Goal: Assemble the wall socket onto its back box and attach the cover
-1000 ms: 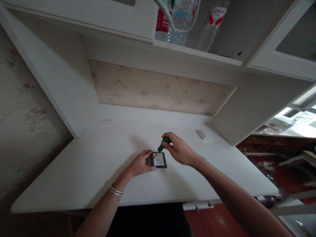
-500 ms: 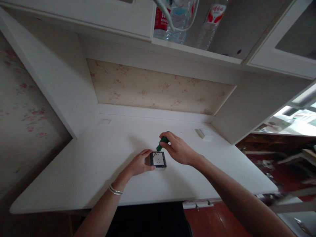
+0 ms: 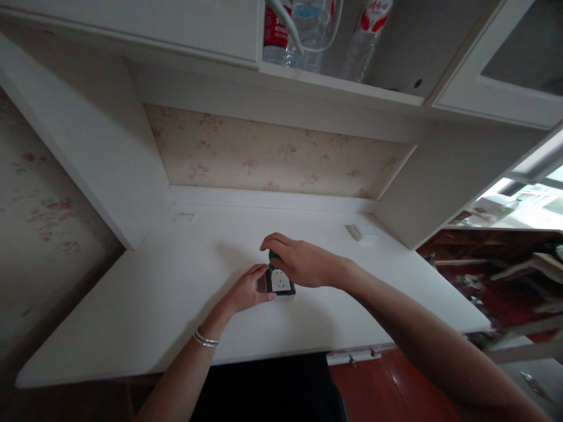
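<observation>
A small socket (image 3: pixel 280 282), white-faced in a dark frame, lies flat on a white desk (image 3: pixel 176 293) just below the middle of the frame. The left hand (image 3: pixel 244 292) comes up from the lower left and curls against the socket's left edge, thumb on the near side and fingertips on the far side, pinning it to the desk. 2 thin bracelets (image 3: pixel 206 339) circle that wrist.

The right hand (image 3: pixel 301 264) reaches in from the lower right and sits just above and behind the socket. Its fingers are folded tightly around a screwdriver (image 3: pixel 273 256). Only a sliver of the green handle shows under the index finger, at the socket's upper left corner. The shaft and tip are hidden by the hand, so I cannot tell where the tip meets the socket.

Both hands work at mid-depth on the desk. Bare white surface stretches left toward the slanted side panel (image 3: pixel 109 152) and forward to the near edge, which runs across the lower frame. Behind the hands the desk continues to the flowered back wall (image 3: pixel 272 155). A shallow recess (image 3: pixel 183 217) marks the back left of the desk, and a small white block (image 3: pixel 363 232) lies at the back right, well apart from the hands. Overhead, at the top centre, a shelf (image 3: pixel 343 88) holds 3 bottles (image 3: pixel 308 26).
</observation>
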`<state>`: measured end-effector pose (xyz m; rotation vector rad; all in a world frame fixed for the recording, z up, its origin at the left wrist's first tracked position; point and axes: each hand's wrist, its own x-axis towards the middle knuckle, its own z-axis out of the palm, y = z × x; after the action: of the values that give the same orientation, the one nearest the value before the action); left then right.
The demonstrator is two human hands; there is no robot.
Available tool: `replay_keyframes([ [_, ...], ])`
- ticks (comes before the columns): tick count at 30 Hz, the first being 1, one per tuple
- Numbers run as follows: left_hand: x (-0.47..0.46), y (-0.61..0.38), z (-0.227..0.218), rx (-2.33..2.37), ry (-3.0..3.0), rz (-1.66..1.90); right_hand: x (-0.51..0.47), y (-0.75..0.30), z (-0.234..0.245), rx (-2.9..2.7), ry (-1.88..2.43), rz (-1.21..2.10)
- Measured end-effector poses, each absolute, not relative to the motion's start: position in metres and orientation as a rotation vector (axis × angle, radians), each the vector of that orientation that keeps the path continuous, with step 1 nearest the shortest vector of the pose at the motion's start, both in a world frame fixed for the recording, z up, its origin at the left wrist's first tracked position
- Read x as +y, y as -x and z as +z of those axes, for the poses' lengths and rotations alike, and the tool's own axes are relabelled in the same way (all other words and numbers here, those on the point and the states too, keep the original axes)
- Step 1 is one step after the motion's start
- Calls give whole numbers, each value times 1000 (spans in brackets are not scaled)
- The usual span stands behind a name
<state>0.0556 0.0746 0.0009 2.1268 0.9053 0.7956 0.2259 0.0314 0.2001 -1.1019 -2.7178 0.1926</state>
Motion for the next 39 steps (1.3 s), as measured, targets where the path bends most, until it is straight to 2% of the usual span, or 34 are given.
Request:
replay_keyframes([
  [3,75,-55,0,914,-2129,785,39,-221,202,-2710,1383,-59],
  [5,76,-55,-1,920,-2130,781,43,-221,202,-2689,1410,-120],
  [10,77,-56,-2,918,-2145,764,45,-228,198,-2748,1211,74],
  [14,77,-56,0,919,-2170,754,45,-227,196,-2703,1344,-51],
  [19,78,-57,-3,919,-2180,756,48,-227,195,-2660,1157,184],
  [24,77,-57,-3,916,-2180,790,52,-230,188,-2598,1317,55],
  [29,75,-57,1,924,-2190,784,55,-233,185,-2560,1126,278],
  [33,75,-56,0,935,-2197,771,57,-231,185,-2564,1260,191],
  [37,77,-56,-4,937,-2196,752,60,-230,186,-2555,1120,363],
  [39,77,-56,-6,949,-2194,742,61,-231,186,-2574,1153,326],
])
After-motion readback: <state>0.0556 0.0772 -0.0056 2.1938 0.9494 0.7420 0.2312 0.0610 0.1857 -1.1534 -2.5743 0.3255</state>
